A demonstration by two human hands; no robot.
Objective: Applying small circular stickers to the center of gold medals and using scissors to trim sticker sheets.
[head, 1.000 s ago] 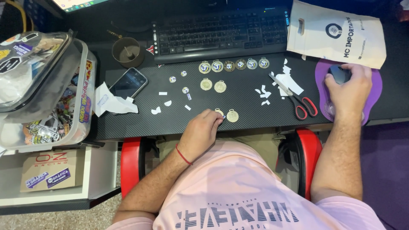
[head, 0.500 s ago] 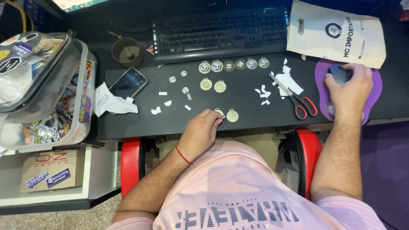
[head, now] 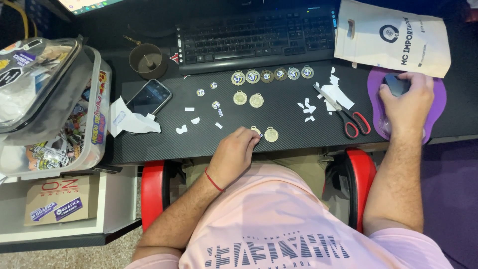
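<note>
The left hand (head: 238, 152) rests at the near edge of the black carbon-patterned tabletop (head: 289, 122), fingers curled narrow, the fingertips (head: 255, 141) pinching or pressing a small round gold medal (head: 255, 130) that they partly hide; whether it is lifted or lying flat I cannot tell. Just beside it, at 3 o'clock, lies a second round gold medal (head: 271, 134), touching nothing. The right hand (head: 406, 99) is well apart at 2 o'clock from the left hand, draped over a dark computer mouse (head: 396, 83) on a purple oval mouse pad (head: 437, 107), fingers closed loosely around the mouse.

At 12 o'clock from the left hand, a pair of plain gold medals (head: 248, 98) lies side by side, and beyond them a row of five medals with blue-and-white centres (head: 272, 74) runs along the front of a black keyboard (head: 254, 37). Red-handled scissors (head: 346, 112) lie at 2 o'clock between the hands, among white paper scraps (head: 336, 92). More small white paper offcuts (head: 191, 119) sit at 10 o'clock, near a dark smartphone (head: 148, 97) and a crumpled white paper (head: 127, 121). A brown round cup (head: 148, 61) stands at 11 o'clock. A white printed plastic bag (head: 393, 37) lies at 1 o'clock, above the mouse pad. At 9 o'clock, off the tabletop's left end, a clear plastic box of stickers (head: 94, 129) sits with its lid ajar.
</note>
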